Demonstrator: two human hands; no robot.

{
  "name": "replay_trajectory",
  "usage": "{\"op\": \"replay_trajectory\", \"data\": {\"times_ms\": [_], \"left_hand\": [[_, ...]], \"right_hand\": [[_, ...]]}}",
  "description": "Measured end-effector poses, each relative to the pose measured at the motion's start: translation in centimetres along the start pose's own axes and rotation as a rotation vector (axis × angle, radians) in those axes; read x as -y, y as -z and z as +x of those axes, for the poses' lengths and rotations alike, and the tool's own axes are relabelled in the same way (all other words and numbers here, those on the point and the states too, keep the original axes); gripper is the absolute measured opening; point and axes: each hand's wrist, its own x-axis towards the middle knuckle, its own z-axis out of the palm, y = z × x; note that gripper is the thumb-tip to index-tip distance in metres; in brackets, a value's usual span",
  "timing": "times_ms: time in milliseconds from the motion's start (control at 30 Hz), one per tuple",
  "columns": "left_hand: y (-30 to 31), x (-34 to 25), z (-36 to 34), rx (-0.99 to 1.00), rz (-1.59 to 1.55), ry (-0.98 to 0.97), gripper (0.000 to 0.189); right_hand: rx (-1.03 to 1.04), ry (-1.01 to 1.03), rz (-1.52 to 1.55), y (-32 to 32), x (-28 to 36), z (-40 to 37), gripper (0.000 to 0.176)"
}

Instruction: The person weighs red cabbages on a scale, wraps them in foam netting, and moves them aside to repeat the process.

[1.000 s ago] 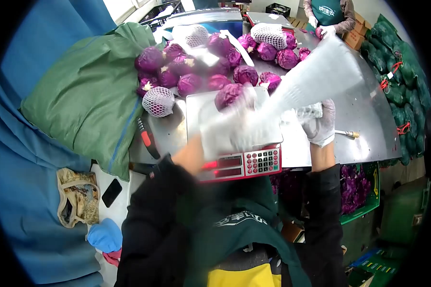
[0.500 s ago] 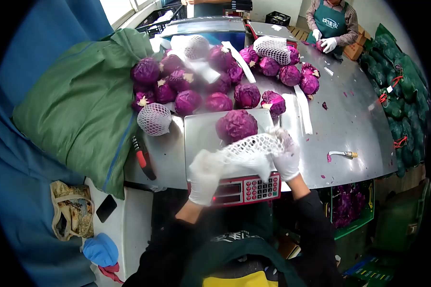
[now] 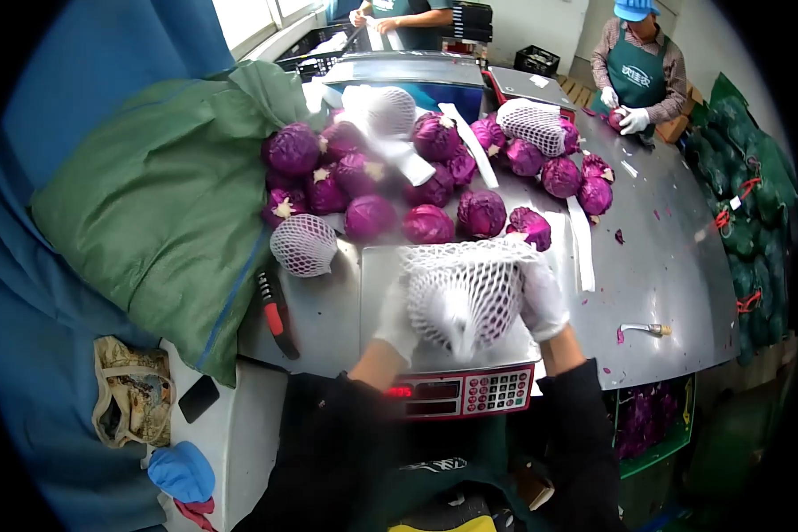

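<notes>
Over the weighing scale (image 3: 381, 275), I hold a white foam net sleeve (image 3: 465, 306) spread between my gloved hands. My left hand (image 3: 395, 315), blurred, grips its left side, with the fingers partly hidden behind the mesh. At the right edge, my right hand (image 3: 543, 301) is closed on the net. The mesh covers the spot where a red cabbage was on the pan, and I cannot make out the cabbage through it. Just behind the pan sit loose red cabbages (image 3: 481, 214). A netted cabbage (image 3: 303, 246) rests left of the scale.
A green sack (image 3: 151, 213) leans on the table's left side, near a red-and-black tool (image 3: 277, 315). A small knife (image 3: 645, 329) lies at right. Across the table, a co-worker (image 3: 638, 71) handles a cabbage. Green net bags (image 3: 749, 222) are stacked at far right.
The foam net has been spread wide and now hangs over the pan, hiding the cabbage seen there earlier. My hands have moved to either side of it. The camera view has shifted.
</notes>
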Motion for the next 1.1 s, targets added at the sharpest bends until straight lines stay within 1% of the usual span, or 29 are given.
{"op": "replay_trajectory", "data": {"times_ms": [33,67,100,133,167,200,233,267,300,333,400,433,467,500,533,567,600,667,700,733,767,800,867,900,933,967,1000,1067,1100], "left_hand": [[0.8,0.2,-0.1,0.045,-0.173,0.112,0.05],[-0.2,-0.4,-2.5,0.058,-0.275,0.256,0.052],[4.1,2.1,0.5,0.322,0.118,0.048,0.052],[5.4,3.3,1.5,0.44,0.225,-0.032,0.05],[6.7,4.4,2.6,0.55,0.321,-0.125,0.049],[4.9,3.8,0.6,0.511,0.217,-0.132,0.044],[3.1,3.2,-1.4,0.475,0.113,-0.142,0.04],[1.5,2.3,-3.0,0.431,0.097,-0.21,0.035],[0.3,1.0,-3.4,0.423,-0.043,-0.126,0.035],[-1.2,-0.6,-4.0,0.3,-0.1,-0.096,0.036],[-4.4,-4.0,-4.7,0.054,-0.207,-0.027,0.039],[-5.2,-6.1,-4.1,0.056,0.076,-0.15,0.045],[-3.5,-7.8,-2.4,0.389,0.083,-0.28,0.044],[-1.7,-9.5,-0.7,0.735,0.045,-0.385,0.047],[-3.4,-11.9,-0.4,0.527,0.366,-0.62,0.043],[-5.4,-14.8,0.4,0.302,0.68,-0.844,0.041],[-4.6,-18.7,4.1,0.365,0.485,-0.748,0.039],[-2.9,-26.3,11.4,0.451,0.072,-0.555,0.045],[-2.2,-29.6,14.6,0.327,0.056,-0.54,0.043],[-2.5,-31.6,16.0,0.185,0.114,-0.615,0.043],[-1.6,-34.2,19.3,0.149,0.129,-0.629,0.042],[-1.4,-35.7,22.0,0.038,0.051,-0.688,0.039],[0.4,-38.8,28.5,-0.114,0.094,-0.888,0.038],[2.2,-39.9,31.8,-0.355,0.644,-1.175,0.039],[1.3,-39.8,32.8,-0.631,1.105,-1.165,0.04],[0.3,-39.8,33.9,-0.946,1.543,-1.116,0.042],[-2.6,-39.3,33.6,-1.264,1.827,-0.743,0.044],[-1.7,-40.3,36.5,-0.805,2.416,-0.627,0.049],[-0.8,-38.5,35.8,-0.559,1.966,-1.01,0.05]], "right_hand": [[0.061,-0.072,-0.032,-1.8,2.3,-1.0,0.03],[0.055,-0.094,0.062,-2.3,2.5,-1.4,0.027],[0.122,-0.175,0.141,-1.9,2.7,-1.2,0.027],[0.191,-0.252,0.218,-1.5,3.1,-0.7,0.027],[0.198,-0.261,0.158,-2.0,3.4,0.4,0.029],[0.135,-0.365,0.223,-3.6,4.3,1.0,0.028],[0.165,-0.426,0.286,-3.6,4.2,2.2,0.027],[0.195,-0.488,0.348,-3.2,3.6,3.3,0.027],[0.239,-0.579,0.322,-1.7,1.6,4.6,0.026],[0.234,-0.655,0.37,-1.3,-0.2,5.3,0.024],[0.253,-0.674,0.448,-2.4,0.5,4.9,0.022],[0.026,-0.557,0.304,-2.2,-0.8,5.7,0.022],[-0.033,-0.515,0.151,-2.1,-0.3,6.1,0.022],[0.015,-0.504,0.066,-1.9,0.4,6.3,0.022],[0.061,-0.493,-0.022,-1.4,0.8,6.7,0.022],[0.029,-0.479,-0.086,-0.8,0.6,6.7,0.022],[0.062,-0.485,-0.076,0.3,0.2,6.9,0.024],[0.05,-0.496,-0.132,1.9,-0.4,7.1,0.025],[0.006,-0.52,-0.151,2.1,-0.2,6.7,0.027],[-0.011,-0.526,-0.152,2.1,0.0,6.5,0.026],[-0.026,-0.529,-0.177,2.2,0.1,6.5,0.025],[-0.041,-0.536,-0.203,2.3,0.2,6.4,0.025],[-0.057,-0.559,-0.216,2.5,0.7,6.3,0.026],[-0.065,-0.569,-0.184,2.9,0.6,6.3,0.027],[-0.081,-0.57,-0.215,2.9,0.9,6.4,0.028],[-0.082,-0.58,-0.225,3.1,1.0,6.5,0.028],[-0.082,-0.595,-0.235,3.3,1.2,6.7,0.029],[-0.078,-0.584,-0.266,3.4,1.5,6.8,0.03],[-0.078,-0.579,-0.285,3.2,1.6,6.8,0.031]]}}
